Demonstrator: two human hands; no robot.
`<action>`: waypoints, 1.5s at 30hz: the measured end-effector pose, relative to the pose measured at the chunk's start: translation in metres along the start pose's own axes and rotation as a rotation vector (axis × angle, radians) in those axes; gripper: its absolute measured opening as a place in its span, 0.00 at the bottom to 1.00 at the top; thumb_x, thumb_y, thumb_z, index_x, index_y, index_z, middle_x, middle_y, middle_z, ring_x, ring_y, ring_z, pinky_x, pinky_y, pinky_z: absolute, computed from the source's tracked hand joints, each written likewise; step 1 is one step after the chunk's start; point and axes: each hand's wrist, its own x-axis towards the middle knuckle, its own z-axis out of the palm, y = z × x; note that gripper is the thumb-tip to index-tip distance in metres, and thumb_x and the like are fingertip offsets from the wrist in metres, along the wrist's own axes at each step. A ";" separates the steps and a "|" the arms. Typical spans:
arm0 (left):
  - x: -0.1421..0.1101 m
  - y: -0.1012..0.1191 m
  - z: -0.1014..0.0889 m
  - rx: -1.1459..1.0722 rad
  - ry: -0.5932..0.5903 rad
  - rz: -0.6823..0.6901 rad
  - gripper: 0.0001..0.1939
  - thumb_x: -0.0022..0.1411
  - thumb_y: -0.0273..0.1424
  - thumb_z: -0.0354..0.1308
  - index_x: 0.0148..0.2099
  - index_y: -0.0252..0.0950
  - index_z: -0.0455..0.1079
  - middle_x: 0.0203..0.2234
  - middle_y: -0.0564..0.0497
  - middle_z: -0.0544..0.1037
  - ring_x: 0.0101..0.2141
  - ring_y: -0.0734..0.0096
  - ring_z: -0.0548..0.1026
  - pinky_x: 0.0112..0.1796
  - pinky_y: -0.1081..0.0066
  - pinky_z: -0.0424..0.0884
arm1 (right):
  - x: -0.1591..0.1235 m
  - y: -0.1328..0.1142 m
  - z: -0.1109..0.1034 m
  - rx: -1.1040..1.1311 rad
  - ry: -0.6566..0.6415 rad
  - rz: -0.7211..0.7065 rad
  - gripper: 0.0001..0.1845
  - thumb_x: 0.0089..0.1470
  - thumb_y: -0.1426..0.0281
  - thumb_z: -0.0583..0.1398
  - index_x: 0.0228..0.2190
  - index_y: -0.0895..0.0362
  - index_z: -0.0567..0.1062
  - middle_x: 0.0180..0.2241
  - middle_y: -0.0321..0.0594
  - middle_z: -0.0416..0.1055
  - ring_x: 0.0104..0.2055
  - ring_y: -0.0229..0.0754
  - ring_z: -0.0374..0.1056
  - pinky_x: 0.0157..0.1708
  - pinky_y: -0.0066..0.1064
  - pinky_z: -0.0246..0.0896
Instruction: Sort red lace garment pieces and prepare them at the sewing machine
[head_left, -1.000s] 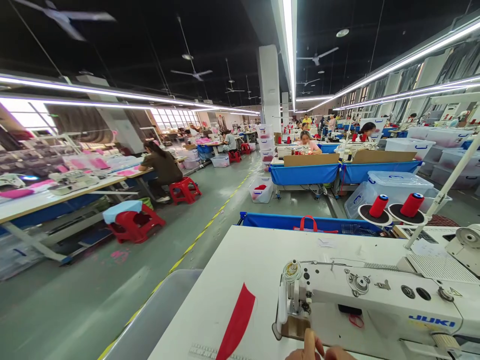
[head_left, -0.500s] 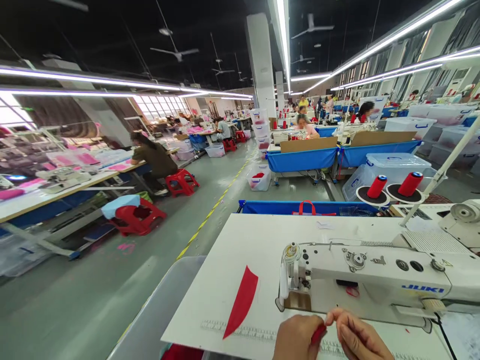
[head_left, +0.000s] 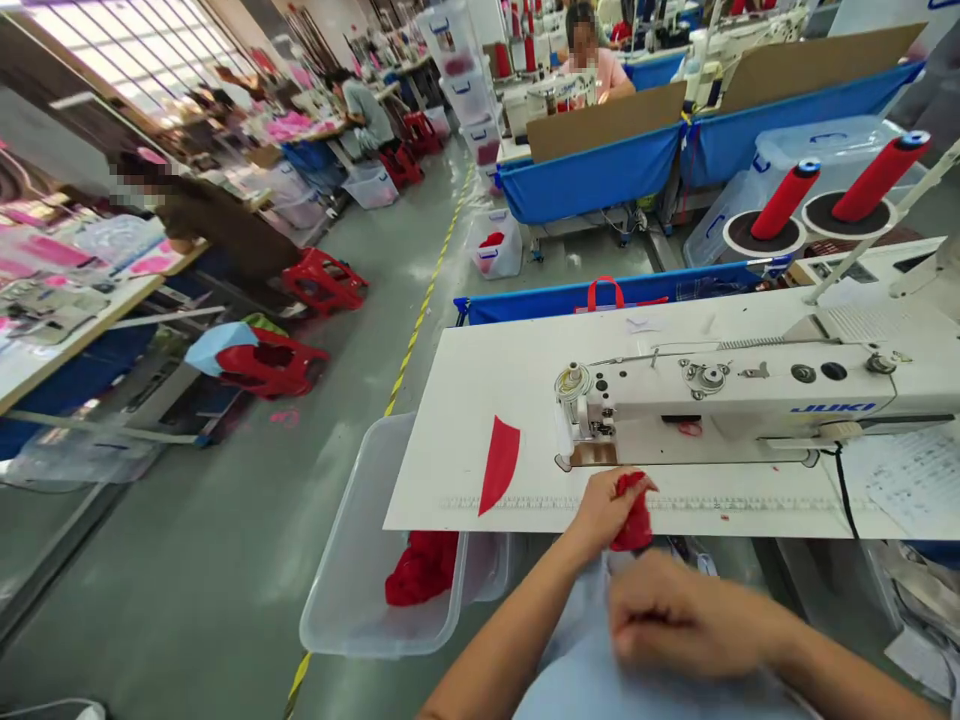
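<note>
My left hand (head_left: 606, 507) is closed on a small red fabric piece (head_left: 635, 515) at the table's front edge, just in front of the white sewing machine (head_left: 720, 390). The fabric hangs down from my fingers. Nearer to me, my right hand (head_left: 679, 612) is curled into a fist and blurred by motion; whatever it may hold is hidden. A curved red fabric panel (head_left: 500, 466) lies flat on the white tabletop (head_left: 450, 430), left of the machine. Along the front of the tabletop runs a printed ruler scale (head_left: 712, 504).
Below the table's left edge stands a clear plastic bin (head_left: 345, 560) with red fabric (head_left: 424, 568) inside. Two red thread cones (head_left: 786, 200) stand behind the machine. Handwritten paper (head_left: 911, 475) lies at right. Co-workers sit at other tables; a red stool (head_left: 274, 362) stands in the aisle.
The view has tilted downward. My hands, close together before at the red fabric, are now apart: the right has come back toward my body, while the left keeps the fabric.
</note>
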 end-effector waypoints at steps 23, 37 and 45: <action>-0.032 0.029 -0.011 -0.472 0.154 -0.154 0.18 0.53 0.44 0.66 0.33 0.36 0.68 0.27 0.55 0.72 0.28 0.75 0.68 0.30 0.75 0.65 | 0.002 0.043 -0.021 -0.064 0.908 0.337 0.21 0.56 0.50 0.57 0.30 0.55 0.75 0.16 0.29 0.56 0.19 0.35 0.50 0.18 0.28 0.47; -0.033 0.030 -0.007 -0.634 0.216 -0.161 0.22 0.51 0.48 0.67 0.32 0.37 0.63 0.24 0.57 0.66 0.25 0.78 0.61 0.28 0.76 0.59 | 0.009 0.045 -0.013 0.542 0.882 0.353 0.25 0.47 0.48 0.65 0.36 0.54 0.71 0.17 0.26 0.57 0.17 0.30 0.47 0.14 0.24 0.45; -0.036 0.030 -0.007 -0.485 0.233 -0.083 0.20 0.56 0.47 0.64 0.33 0.36 0.66 0.25 0.56 0.68 0.26 0.77 0.64 0.28 0.77 0.61 | 0.008 0.041 -0.011 0.198 0.984 0.323 0.22 0.49 0.48 0.64 0.27 0.55 0.74 0.16 0.31 0.60 0.19 0.34 0.53 0.19 0.28 0.50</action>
